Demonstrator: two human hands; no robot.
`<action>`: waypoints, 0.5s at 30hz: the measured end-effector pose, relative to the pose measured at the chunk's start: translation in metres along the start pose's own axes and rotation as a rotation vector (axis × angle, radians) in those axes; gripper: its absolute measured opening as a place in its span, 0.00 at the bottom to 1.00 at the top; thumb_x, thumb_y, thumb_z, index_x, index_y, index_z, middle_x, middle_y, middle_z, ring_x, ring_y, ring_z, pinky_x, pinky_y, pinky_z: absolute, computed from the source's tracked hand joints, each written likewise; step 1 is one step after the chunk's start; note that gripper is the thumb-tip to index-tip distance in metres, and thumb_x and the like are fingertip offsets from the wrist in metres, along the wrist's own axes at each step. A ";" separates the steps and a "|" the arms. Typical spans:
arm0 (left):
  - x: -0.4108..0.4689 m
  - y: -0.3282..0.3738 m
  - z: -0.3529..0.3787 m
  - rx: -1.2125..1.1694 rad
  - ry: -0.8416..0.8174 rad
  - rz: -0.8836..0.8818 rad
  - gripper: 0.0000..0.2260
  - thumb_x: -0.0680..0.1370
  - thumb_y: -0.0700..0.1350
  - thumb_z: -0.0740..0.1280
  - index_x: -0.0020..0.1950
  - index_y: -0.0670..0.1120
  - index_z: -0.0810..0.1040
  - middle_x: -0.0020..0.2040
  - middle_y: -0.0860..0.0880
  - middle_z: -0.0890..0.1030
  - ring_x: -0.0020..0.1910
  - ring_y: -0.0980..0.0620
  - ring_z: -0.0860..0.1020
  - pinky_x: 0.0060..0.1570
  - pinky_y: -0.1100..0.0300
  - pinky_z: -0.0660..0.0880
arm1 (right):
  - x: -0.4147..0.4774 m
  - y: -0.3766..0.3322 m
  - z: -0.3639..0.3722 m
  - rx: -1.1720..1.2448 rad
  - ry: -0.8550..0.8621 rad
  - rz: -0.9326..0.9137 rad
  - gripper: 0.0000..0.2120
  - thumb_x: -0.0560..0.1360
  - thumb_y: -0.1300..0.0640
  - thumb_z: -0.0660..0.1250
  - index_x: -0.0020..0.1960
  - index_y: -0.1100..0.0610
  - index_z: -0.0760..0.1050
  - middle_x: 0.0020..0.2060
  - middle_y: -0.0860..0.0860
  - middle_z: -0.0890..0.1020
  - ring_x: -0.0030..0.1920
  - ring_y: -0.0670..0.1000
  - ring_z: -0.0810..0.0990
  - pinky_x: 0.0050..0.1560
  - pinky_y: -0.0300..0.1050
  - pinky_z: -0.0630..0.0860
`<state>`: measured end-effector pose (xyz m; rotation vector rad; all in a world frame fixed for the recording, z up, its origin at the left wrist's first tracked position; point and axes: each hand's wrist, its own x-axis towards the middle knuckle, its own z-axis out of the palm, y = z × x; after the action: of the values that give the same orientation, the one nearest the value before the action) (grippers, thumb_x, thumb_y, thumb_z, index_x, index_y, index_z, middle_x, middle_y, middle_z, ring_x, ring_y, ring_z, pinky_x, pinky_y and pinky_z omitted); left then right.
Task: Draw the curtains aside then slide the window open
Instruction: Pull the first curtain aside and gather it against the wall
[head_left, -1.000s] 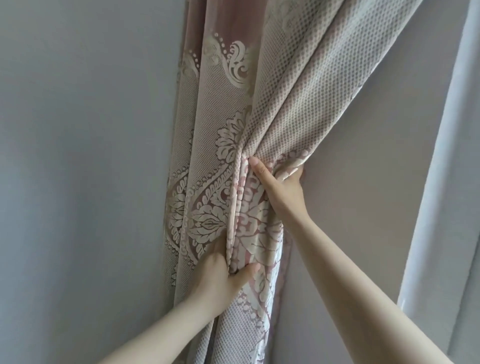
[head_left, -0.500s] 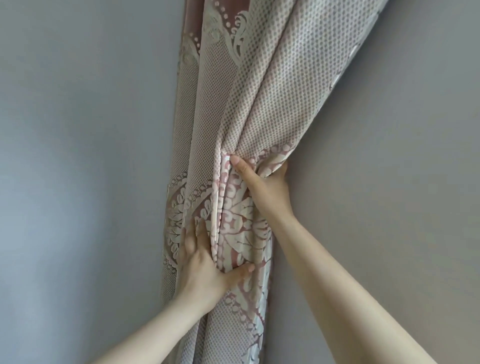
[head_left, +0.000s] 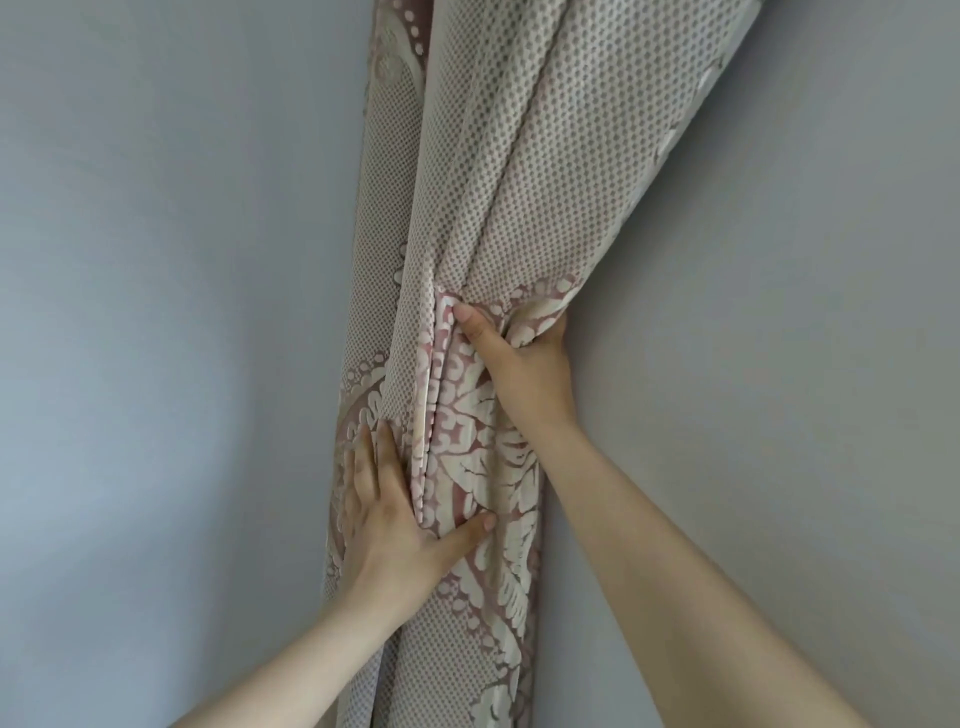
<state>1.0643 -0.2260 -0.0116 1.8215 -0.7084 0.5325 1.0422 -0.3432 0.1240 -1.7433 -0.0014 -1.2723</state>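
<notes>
A pink and cream patterned curtain (head_left: 545, 171) hangs bunched into a narrow column against a grey wall. My right hand (head_left: 524, 369) grips its gathered folds from the right side, thumb in front and fingers wrapped behind the cloth. Lower down, my left hand (head_left: 395, 519) lies flat on the curtain's left folds, fingers spread upward and thumb pressing the front fold. The window is not in view.
Plain grey wall (head_left: 156, 312) fills the left side, and more grey wall (head_left: 779, 364) lies to the right of the curtain. Nothing else shows.
The curtain has been gathered tighter and shifted left. My left hand went from gripping a fold to lying flat with fingers spread. The white strip at the right edge has left the view.
</notes>
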 end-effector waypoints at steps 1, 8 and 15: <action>0.007 -0.003 0.000 0.002 0.001 0.004 0.59 0.61 0.70 0.69 0.76 0.52 0.33 0.78 0.54 0.36 0.77 0.55 0.40 0.70 0.58 0.43 | 0.005 0.003 0.005 0.005 0.000 0.000 0.52 0.60 0.31 0.75 0.76 0.49 0.58 0.68 0.43 0.74 0.68 0.45 0.73 0.69 0.49 0.70; 0.067 -0.055 -0.001 0.025 -0.003 -0.004 0.60 0.59 0.74 0.66 0.75 0.55 0.31 0.78 0.55 0.37 0.77 0.54 0.40 0.76 0.48 0.47 | 0.043 0.034 0.061 -0.005 -0.017 -0.003 0.50 0.60 0.31 0.75 0.75 0.47 0.59 0.68 0.42 0.74 0.67 0.44 0.72 0.70 0.50 0.69; 0.108 -0.093 -0.005 -0.030 -0.062 -0.008 0.59 0.58 0.74 0.68 0.76 0.56 0.35 0.78 0.55 0.48 0.77 0.52 0.52 0.74 0.47 0.57 | 0.068 0.062 0.103 -0.014 -0.024 0.016 0.49 0.62 0.32 0.74 0.76 0.47 0.58 0.68 0.42 0.73 0.68 0.45 0.72 0.70 0.50 0.69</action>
<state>1.2064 -0.2203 -0.0018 1.8181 -0.7468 0.4597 1.1799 -0.3415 0.1313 -1.7672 0.0074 -1.2429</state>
